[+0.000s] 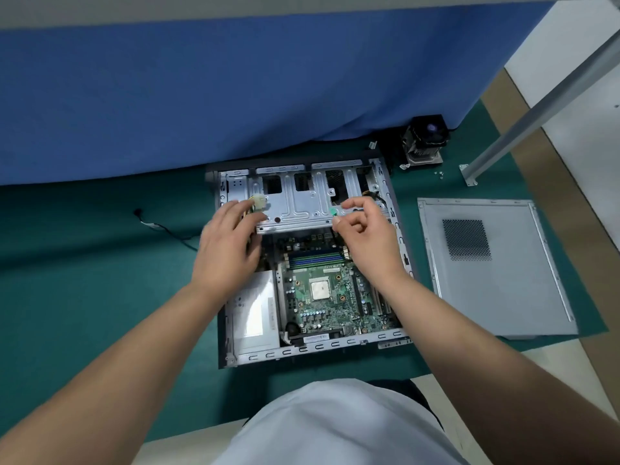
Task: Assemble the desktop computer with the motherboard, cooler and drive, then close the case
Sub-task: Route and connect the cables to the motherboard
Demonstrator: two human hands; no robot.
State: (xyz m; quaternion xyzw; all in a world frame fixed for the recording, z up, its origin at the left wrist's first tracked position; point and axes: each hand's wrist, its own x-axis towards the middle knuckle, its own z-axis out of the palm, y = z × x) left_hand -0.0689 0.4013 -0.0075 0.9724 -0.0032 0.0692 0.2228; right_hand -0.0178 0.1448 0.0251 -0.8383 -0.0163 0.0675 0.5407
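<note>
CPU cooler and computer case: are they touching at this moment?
Apart. The head view shows the CPU cooler standing on the green mat beyond the far right corner of the computer case, with a strip of mat visible between them.

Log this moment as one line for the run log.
motherboard in case | cooler on mat, unmounted | side panel off | both hands at drive cage

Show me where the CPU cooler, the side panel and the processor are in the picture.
CPU cooler [425, 139], head view, on its fan and fins.
side panel [503, 283], head view, on bare metal below the vent grille.
processor [320, 289], head view, on its metal lid.
</note>
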